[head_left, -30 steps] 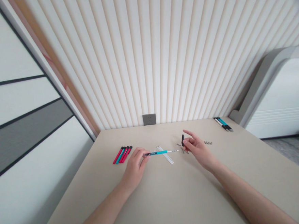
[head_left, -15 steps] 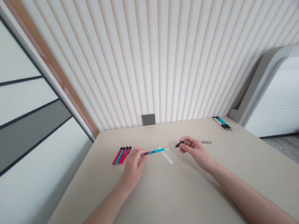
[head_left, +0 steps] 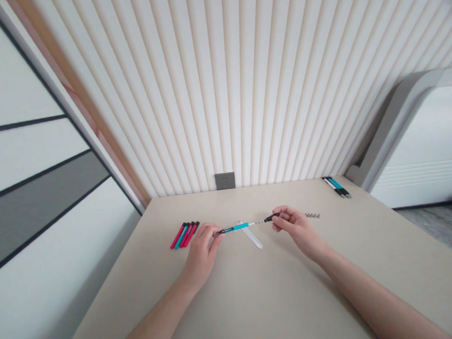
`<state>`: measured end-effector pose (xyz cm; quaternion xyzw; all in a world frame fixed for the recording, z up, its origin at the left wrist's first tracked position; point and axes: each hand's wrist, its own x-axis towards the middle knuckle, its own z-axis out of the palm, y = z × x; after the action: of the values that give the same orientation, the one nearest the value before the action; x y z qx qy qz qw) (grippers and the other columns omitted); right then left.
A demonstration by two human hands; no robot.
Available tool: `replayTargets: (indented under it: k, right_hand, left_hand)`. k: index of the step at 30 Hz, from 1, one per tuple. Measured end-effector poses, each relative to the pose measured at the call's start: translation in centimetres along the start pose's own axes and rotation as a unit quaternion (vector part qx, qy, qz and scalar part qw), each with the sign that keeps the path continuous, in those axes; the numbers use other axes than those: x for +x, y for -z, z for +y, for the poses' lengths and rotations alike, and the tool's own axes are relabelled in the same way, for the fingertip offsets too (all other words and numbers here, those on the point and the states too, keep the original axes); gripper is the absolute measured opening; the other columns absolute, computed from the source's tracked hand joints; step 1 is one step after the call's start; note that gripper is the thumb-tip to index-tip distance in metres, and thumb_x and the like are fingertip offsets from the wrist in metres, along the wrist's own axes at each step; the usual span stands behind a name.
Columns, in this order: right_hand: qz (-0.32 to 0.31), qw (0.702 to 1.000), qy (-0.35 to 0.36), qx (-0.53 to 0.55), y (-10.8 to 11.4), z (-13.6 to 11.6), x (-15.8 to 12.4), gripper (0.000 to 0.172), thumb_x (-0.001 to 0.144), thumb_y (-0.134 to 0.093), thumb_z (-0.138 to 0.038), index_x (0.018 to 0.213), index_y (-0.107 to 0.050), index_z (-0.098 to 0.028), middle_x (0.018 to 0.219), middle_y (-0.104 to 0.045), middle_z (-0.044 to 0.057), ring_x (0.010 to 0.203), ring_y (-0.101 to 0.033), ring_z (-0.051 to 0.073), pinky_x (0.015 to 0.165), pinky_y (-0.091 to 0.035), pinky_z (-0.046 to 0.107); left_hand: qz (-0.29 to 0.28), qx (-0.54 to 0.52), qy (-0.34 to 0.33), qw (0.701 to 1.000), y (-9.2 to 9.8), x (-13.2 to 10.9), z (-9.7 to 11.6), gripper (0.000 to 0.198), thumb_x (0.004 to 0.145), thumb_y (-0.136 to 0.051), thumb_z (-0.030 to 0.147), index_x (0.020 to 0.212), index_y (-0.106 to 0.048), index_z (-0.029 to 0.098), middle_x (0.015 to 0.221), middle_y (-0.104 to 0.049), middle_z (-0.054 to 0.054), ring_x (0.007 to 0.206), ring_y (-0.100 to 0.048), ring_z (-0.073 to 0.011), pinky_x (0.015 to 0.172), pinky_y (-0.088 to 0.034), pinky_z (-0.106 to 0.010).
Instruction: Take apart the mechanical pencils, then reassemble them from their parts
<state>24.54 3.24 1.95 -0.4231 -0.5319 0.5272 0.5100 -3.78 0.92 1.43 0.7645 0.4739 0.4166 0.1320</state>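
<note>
My left hand [head_left: 202,251] is closed on the black end of a turquoise pen barrel [head_left: 240,227], held almost level above the table. From the barrel's right end a thin white refill [head_left: 253,223] sticks out, with a spring around its far part. Between the fingertips of my right hand [head_left: 293,225] is a black pen tip section [head_left: 271,217], in line with the refill and at its end. Whether the refill's point is inside the tip section is too small to tell. Below the barrel several white refills [head_left: 253,238] lie on the table.
Several pink and turquoise pen barrels [head_left: 184,235] lie at the left of the table [head_left: 235,303]. Small springs [head_left: 313,215] lie beyond my right hand. Several pens [head_left: 336,187] rest at the back right corner. A dark socket [head_left: 225,181] is on the ribbed wall.
My right hand has shifted very slightly to the right with the black tip section. My left hand and the barrel are nearly where they were.
</note>
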Motion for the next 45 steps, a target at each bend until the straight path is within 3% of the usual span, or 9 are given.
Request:
replayTargets:
  k: [4,10,19,23,29,33,37,42,45]
  right_hand:
    - [-0.031,0.999,-0.009,-0.007,-0.5,-0.3,-0.4,0.037,0.076,-0.073,-0.045,0.098,-0.058,-0.019,0.069,-0.062,0.0,0.069,-0.061,0.016,0.063,-0.045,0.028]
    - [-0.096,0.995,-0.028,0.019,-1.5,-0.2,-0.9,0.033,0.075,-0.076,-0.04,0.095,-0.059,-0.02,0.093,-0.072,0.006,0.079,-0.066,0.017,0.074,-0.049,0.03]
    - [-0.098,0.993,-0.03,-0.058,-1.6,1.0,-1.2,0.03,0.081,-0.069,-0.046,0.084,-0.064,-0.017,0.079,-0.075,0.007,0.073,-0.068,0.019,0.069,-0.049,0.03]
    - [-0.098,0.984,-0.02,-0.147,-1.5,1.2,-1.0,0.049,0.093,-0.046,-0.055,0.072,-0.068,-0.016,0.069,-0.072,0.008,0.063,-0.064,0.018,0.065,-0.048,0.031]
    - [-0.089,0.992,0.024,-0.084,-1.2,1.1,-0.9,0.039,0.084,-0.065,-0.046,0.112,-0.061,-0.02,0.085,-0.068,0.003,0.073,-0.061,0.015,0.067,-0.048,0.028]
    - [-0.073,0.988,0.024,-0.137,-1.0,0.9,-0.9,0.029,0.085,-0.064,-0.046,0.092,-0.067,-0.018,0.073,-0.065,0.001,0.069,-0.058,0.015,0.064,-0.045,0.027]
    - [-0.071,0.972,0.016,-0.222,-1.1,0.6,-0.9,0.051,0.095,-0.043,-0.051,0.066,-0.066,-0.016,0.065,-0.064,0.004,0.063,-0.057,0.015,0.063,-0.043,0.029]
    - [-0.072,0.972,0.058,-0.215,-0.9,0.7,-1.0,0.036,0.09,-0.053,-0.048,0.109,-0.065,-0.019,0.084,-0.067,0.005,0.075,-0.06,0.018,0.069,-0.047,0.03]
    - [-0.07,0.967,0.077,-0.233,-0.9,0.6,-1.1,0.032,0.086,-0.061,-0.044,0.107,-0.065,-0.021,0.086,-0.066,0.004,0.079,-0.059,0.018,0.071,-0.046,0.029]
  left_hand:
    - [-0.013,-0.006,-0.002,1.0,-0.1,-0.1,0.0,0.01,0.095,-0.05,0.023,0.093,-0.059,0.021,0.093,-0.059,-0.003,0.089,-0.058,-0.0189,0.081,-0.047,-0.032]
    - [-0.035,-0.014,-0.02,0.999,-0.1,-0.2,0.1,0.009,0.093,-0.051,0.018,0.096,-0.059,0.021,0.095,-0.059,-0.003,0.091,-0.057,-0.0187,0.083,-0.046,-0.032]
    - [-0.039,-0.018,-0.035,0.998,0.0,-0.2,0.2,0.009,0.093,-0.053,0.017,0.097,-0.06,0.021,0.096,-0.06,-0.003,0.093,-0.057,-0.0187,0.084,-0.046,-0.032]
    - [-0.03,-0.026,-0.028,0.999,-0.1,-0.2,0.2,0.009,0.092,-0.052,0.017,0.094,-0.06,0.021,0.094,-0.06,-0.003,0.091,-0.058,-0.0181,0.083,-0.047,-0.031]
    - [-0.006,-0.02,-0.014,1.0,0.0,-0.1,0.2,0.007,0.092,-0.053,0.019,0.092,-0.06,0.02,0.093,-0.061,-0.003,0.09,-0.058,-0.0184,0.082,-0.047,-0.031]
    - [-0.012,-0.025,-0.023,0.999,0.0,-0.2,0.1,0.008,0.092,-0.052,0.017,0.093,-0.06,0.02,0.094,-0.06,-0.003,0.09,-0.058,-0.0181,0.082,-0.047,-0.03]
    - [-0.023,-0.023,-0.036,0.999,-0.1,-0.2,0.0,0.009,0.092,-0.052,0.016,0.094,-0.06,0.021,0.095,-0.059,-0.003,0.092,-0.058,-0.018,0.084,-0.047,-0.03]
    - [-0.009,-0.008,-0.03,0.999,0.0,-0.2,0.0,0.009,0.092,-0.053,0.017,0.093,-0.061,0.021,0.093,-0.061,-0.003,0.091,-0.058,-0.0184,0.082,-0.047,-0.03]
    - [-0.005,-0.003,-0.031,0.999,0.0,-0.2,0.1,0.01,0.092,-0.052,0.017,0.093,-0.061,0.021,0.093,-0.061,-0.003,0.091,-0.059,-0.0185,0.082,-0.048,-0.031]
